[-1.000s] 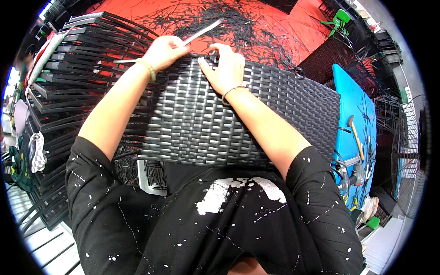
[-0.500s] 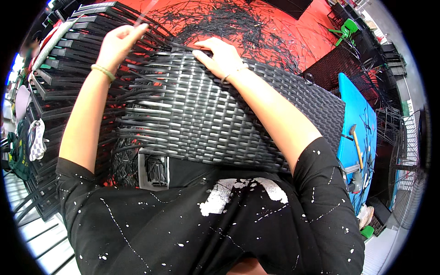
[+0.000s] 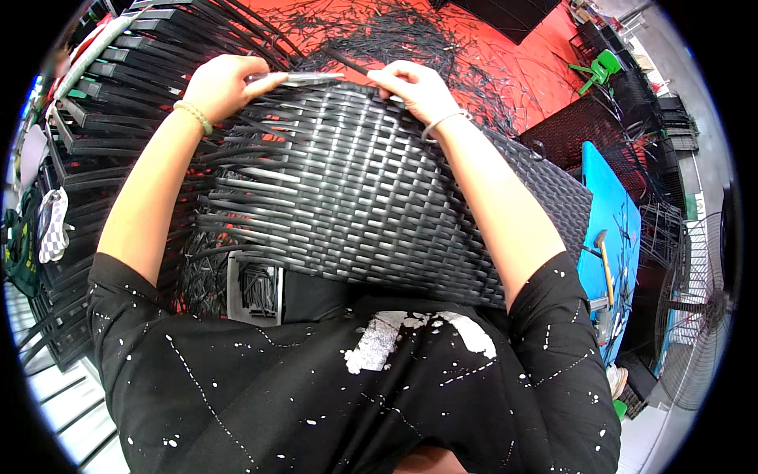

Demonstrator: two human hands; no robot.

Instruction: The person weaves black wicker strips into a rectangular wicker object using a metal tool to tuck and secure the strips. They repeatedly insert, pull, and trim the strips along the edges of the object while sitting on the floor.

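A woven black wicker panel (image 3: 355,182) lies across in front of me, with loose flat strips (image 3: 245,178) fanning out from its left side. Above its far left corner, my left hand (image 3: 225,85) is closed on a slim, shiny metal tool (image 3: 309,78) whose tip points right. The hand hides the rear of the tool, so its exact kind is unclear. At the panel's far edge, my right hand (image 3: 414,88) pinches a black strip (image 3: 347,61). That strip's free end slants up and left, just beyond the metal tip.
Black strip offcuts (image 3: 379,35) litter the red floor (image 3: 513,71). A stack of black frames (image 3: 103,134) stands at left. Near my body is a pale box (image 3: 257,296) of short strips. On the right, a hammer (image 3: 606,265) lies on a blue board (image 3: 604,205), before a fan (image 3: 695,316).
My left hand has moved right and nearer, and the metal tool now points toward my right hand. My right hand has shifted right and now lifts the strip's end above the panel edge.
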